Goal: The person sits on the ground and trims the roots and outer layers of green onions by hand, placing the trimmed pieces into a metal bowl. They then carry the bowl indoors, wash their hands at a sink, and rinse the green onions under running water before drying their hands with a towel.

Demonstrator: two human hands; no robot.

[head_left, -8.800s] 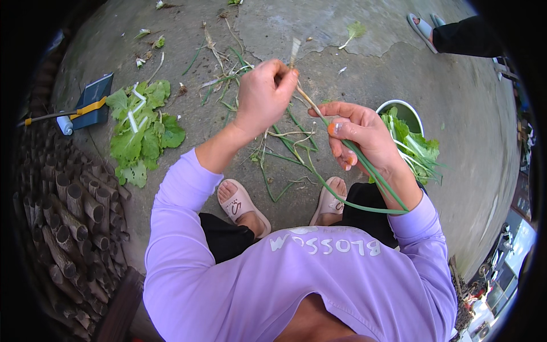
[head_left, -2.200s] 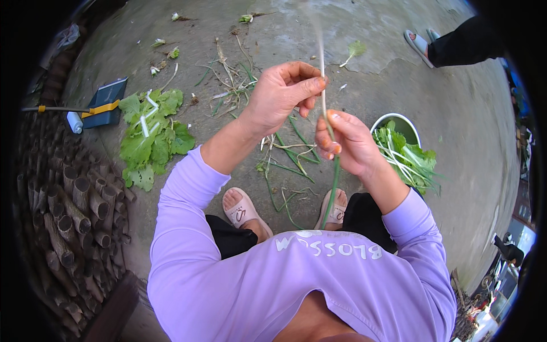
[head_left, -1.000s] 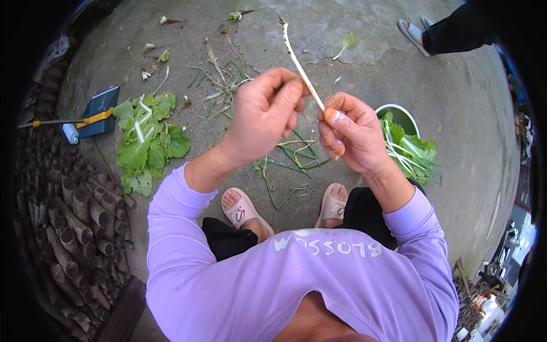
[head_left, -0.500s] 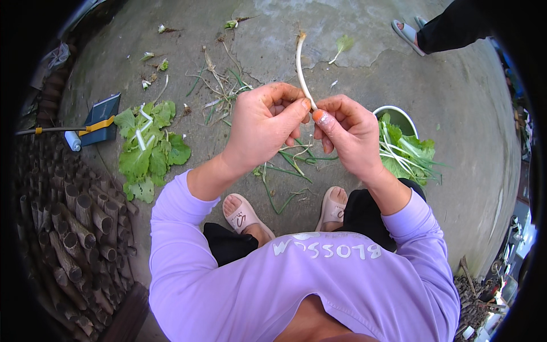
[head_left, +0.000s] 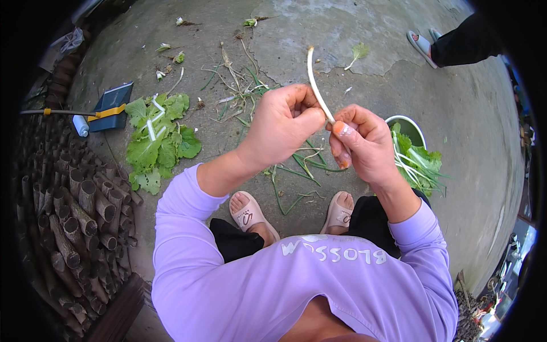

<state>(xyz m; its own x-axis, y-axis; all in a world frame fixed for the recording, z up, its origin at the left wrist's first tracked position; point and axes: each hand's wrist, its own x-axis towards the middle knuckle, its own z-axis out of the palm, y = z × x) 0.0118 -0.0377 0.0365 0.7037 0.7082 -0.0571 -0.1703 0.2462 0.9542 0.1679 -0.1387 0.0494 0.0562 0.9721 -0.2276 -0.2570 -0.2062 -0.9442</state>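
Note:
A slim, curved white scallion stalk (head_left: 315,80) stands up from between my two hands, its pale brownish root end at the top. My left hand (head_left: 288,118) is closed, thumb and curled fingers against the stalk's lower part from the left. My right hand (head_left: 366,142) pinches the stalk's lower end between thumb and fingers. Wet dirt marks the fingers of both hands. What lies inside the left fist is hidden. Below the hands, loose green scallion leaves (head_left: 285,196) lie on the concrete.
At left, cut white pieces (head_left: 151,128) rest on leafy greens (head_left: 162,159), near a blue dustpan (head_left: 111,111) and stacked logs (head_left: 80,228). A white bowl (head_left: 420,131) with greens and scallions stands right. Root trimmings (head_left: 179,57) lie farther off. Another person's sandalled foot (head_left: 420,48) is far right.
The brown root tuft at the stalk's top looks smaller now. Both hands sit slightly lower and to the right in the picture, still on the stalk. The whole view has shifted a little.

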